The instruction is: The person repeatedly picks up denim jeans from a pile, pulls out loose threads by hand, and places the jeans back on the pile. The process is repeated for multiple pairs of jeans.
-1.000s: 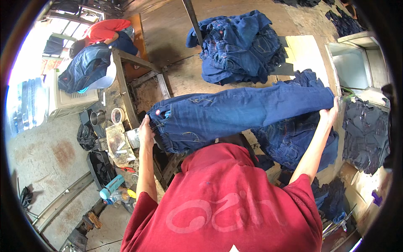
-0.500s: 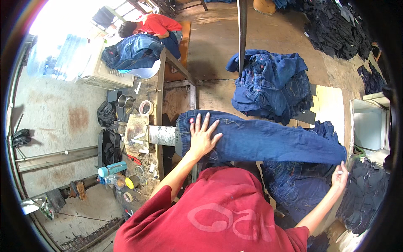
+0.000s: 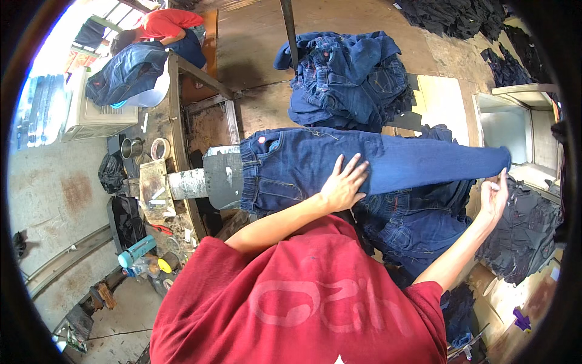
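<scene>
Jeans [image 3: 391, 159] lie stretched out sideways, their waist [image 3: 248, 176] at the end of a grey board [image 3: 223, 180] that seems to run inside them, likely giving the cloth a firm bed. The left hand [image 3: 344, 190] rests flat midway along, fingers a little spread, which would press the denim smooth and stop it sliding, while the right hand [image 3: 494, 200] is at the hem [image 3: 502, 162], fingers bent, though whether they pinch its edge I cannot tell. One heap of jeans [image 3: 418, 224] sits partly under the leg, another pile [image 3: 351, 79] beyond, probably for easy reach.
</scene>
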The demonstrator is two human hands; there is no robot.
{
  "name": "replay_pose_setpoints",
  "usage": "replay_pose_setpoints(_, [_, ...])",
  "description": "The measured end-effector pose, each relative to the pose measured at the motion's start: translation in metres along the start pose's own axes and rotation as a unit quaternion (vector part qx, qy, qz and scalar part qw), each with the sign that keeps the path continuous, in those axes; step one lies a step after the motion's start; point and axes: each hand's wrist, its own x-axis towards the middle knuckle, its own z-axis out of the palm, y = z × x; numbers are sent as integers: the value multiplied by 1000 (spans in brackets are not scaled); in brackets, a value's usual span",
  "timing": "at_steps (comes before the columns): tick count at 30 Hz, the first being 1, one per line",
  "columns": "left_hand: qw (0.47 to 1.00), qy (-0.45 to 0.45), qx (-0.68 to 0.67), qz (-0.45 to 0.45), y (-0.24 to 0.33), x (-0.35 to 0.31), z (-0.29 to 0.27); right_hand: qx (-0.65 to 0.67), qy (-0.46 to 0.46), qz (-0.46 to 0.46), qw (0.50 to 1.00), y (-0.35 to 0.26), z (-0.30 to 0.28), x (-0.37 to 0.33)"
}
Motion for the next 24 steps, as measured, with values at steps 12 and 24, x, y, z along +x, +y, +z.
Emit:
replay_pose_setpoints(12, [989, -57, 132, 21, 19, 9, 50, -390, -460, -202, 772, 258, 334, -315])
replay_pose_setpoints(24, [987, -94, 128, 14, 26, 14, 33, -514, -574, -260, 582, 319, 328, -318])
